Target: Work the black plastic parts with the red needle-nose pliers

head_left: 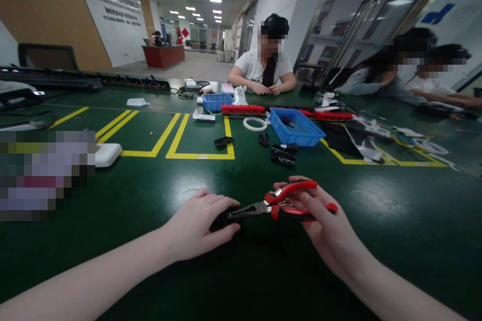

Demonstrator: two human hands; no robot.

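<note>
Red-handled needle-nose pliers are in my right hand, fingers around the handles, which are spread apart. Their dark jaws point left and reach a small black part. My left hand holds that black part between thumb and fingers, just above the green table. The fingers hide much of the part, so its shape is unclear.
Beyond my hands lie black pieces, a blue bin, a smaller blue bin, a white ring and red strips. A white case sits left. A person sits opposite; others sit right.
</note>
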